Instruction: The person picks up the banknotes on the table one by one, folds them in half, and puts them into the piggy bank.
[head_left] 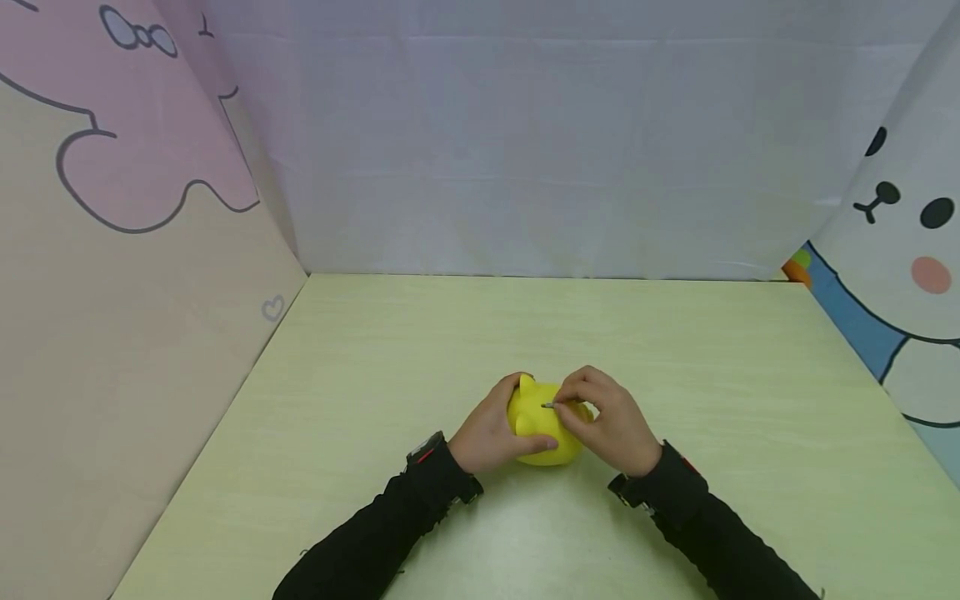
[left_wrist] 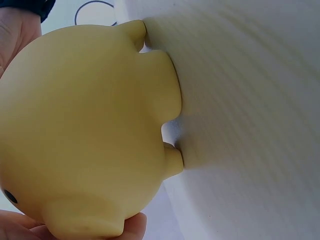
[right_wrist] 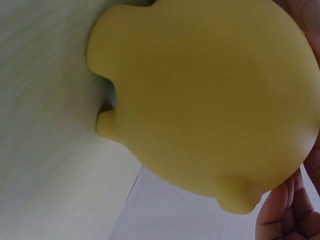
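A yellow piggy bank (head_left: 536, 427) stands on the table between my hands, its eared end toward the left. My left hand (head_left: 491, 433) grips that end, thumb along the near side. At the top of the bank, my right hand (head_left: 609, 421) pinches a small thin grey coin (head_left: 548, 406) between thumb and fingertips. Whether its edge is inside a slot cannot be made out. In the left wrist view the piggy bank (left_wrist: 85, 125) shows its snout, one eye and stubby legs. Its round side (right_wrist: 210, 95) fills most of the right wrist view, with fingers (right_wrist: 290, 215) at the edge.
The pale table (head_left: 390, 358) spreads around the hands. A white sheet (head_left: 525, 150) hangs behind it, a pink-and-cream printed panel (head_left: 150, 292) stands to the left, and a cartoon-printed panel (head_left: 900, 275) to the right. Dark sleeves with wrist-worn devices cover both forearms.
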